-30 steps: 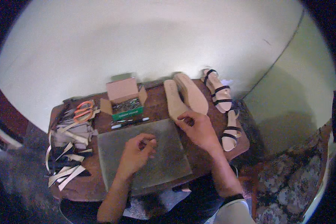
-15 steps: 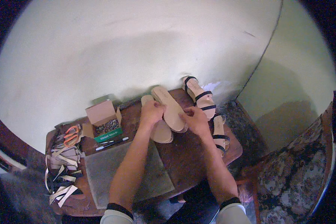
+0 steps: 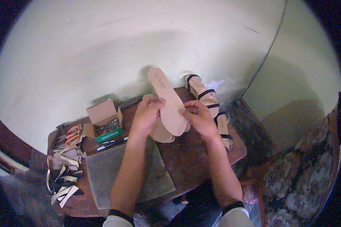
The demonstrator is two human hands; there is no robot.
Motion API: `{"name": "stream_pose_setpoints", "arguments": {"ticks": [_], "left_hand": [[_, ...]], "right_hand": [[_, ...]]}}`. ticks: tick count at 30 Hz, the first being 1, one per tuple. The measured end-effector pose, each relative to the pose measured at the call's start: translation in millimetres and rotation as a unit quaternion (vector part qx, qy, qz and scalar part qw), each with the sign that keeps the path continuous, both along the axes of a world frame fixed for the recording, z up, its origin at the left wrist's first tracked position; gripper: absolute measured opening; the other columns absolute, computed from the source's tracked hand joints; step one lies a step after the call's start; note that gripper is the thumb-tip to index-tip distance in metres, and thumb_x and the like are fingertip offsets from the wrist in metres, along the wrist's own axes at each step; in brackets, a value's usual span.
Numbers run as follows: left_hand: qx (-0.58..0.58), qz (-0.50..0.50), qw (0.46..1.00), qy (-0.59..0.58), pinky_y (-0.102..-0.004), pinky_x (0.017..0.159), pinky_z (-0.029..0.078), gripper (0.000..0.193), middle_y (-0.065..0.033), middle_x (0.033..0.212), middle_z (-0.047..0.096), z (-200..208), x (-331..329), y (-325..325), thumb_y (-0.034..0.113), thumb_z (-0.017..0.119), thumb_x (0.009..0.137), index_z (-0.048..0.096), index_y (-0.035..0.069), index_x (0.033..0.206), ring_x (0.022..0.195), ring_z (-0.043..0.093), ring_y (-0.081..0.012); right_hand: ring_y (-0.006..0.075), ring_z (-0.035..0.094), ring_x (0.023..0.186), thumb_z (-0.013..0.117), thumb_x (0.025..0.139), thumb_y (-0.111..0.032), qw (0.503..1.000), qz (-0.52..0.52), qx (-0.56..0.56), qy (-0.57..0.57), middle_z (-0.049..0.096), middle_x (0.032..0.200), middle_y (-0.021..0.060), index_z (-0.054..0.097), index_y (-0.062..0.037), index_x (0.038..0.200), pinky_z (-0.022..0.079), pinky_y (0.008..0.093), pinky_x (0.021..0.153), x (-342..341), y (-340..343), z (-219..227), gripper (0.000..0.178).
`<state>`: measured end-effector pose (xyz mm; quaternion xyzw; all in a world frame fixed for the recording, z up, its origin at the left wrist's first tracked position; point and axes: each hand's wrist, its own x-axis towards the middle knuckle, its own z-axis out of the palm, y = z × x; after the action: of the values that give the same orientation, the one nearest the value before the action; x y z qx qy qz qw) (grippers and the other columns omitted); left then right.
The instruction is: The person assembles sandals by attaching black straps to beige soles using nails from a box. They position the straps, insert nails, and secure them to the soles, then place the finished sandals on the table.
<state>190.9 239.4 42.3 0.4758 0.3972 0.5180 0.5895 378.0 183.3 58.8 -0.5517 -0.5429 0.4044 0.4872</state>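
A long beige shoe insole point(image 3: 169, 100) is held up over the table between my two hands, its heel end tilted up toward the wall. My left hand point(image 3: 146, 113) pinches its left edge, and my right hand point(image 3: 201, 119) grips the right edge with thumb on top. Below it lie more beige insoles point(image 3: 162, 133) in a stack, partly hidden by my left hand and the raised one. Beyond my right hand, beige sandals with black straps point(image 3: 204, 94) lean by the wall, and another strapped sandal point(image 3: 223, 128) sits at the table's right side.
On the wooden table point(image 3: 189, 166), a dark grey square mat point(image 3: 129, 178) lies in front of me. To its left are an open box of nails point(image 3: 109, 128), pens point(image 3: 111, 144), orange-handled scissors point(image 3: 72, 136) and a pile of strap scraps point(image 3: 66, 162). A wall point(image 3: 102, 56) rises behind.
The top insole has been lifted off the stack, its heel end rising toward the wall. My left hand has moved up to its left edge; my right hand still grips the right edge.
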Motion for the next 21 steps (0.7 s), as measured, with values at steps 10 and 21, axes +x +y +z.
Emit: {"name": "stream_pose_setpoints", "arguments": {"ticks": [10,21], "left_hand": [[-0.038,0.145,0.988,0.019,-0.0243,0.060,0.051,0.023,-0.0052,0.091,0.066,8,-130,-149,0.015,0.067,0.086,0.061,0.002,0.104,0.077,0.064,-0.0126],[-0.197,0.190,0.960,0.054,-0.0231,0.057,0.048,0.025,-0.0035,0.083,0.064,-24,-221,-268,0.022,0.066,0.088,0.063,0.003,0.104,0.064,0.057,-0.0092]], "right_hand": [[0.0055,0.054,0.076,0.068,0.084,-0.012,0.923,0.372,-0.091,-0.036,0.060,0.081,-0.0029,0.060,-0.0096,0.118,0.042,0.0214,0.069,-69,-62,7,0.036],[0.0102,0.057,0.094,0.063,0.086,-0.011,0.876,0.446,-0.107,-0.150,0.066,0.108,0.0049,0.062,-0.0059,0.118,0.046,0.0271,0.084,-127,-88,-16,0.033]]}}
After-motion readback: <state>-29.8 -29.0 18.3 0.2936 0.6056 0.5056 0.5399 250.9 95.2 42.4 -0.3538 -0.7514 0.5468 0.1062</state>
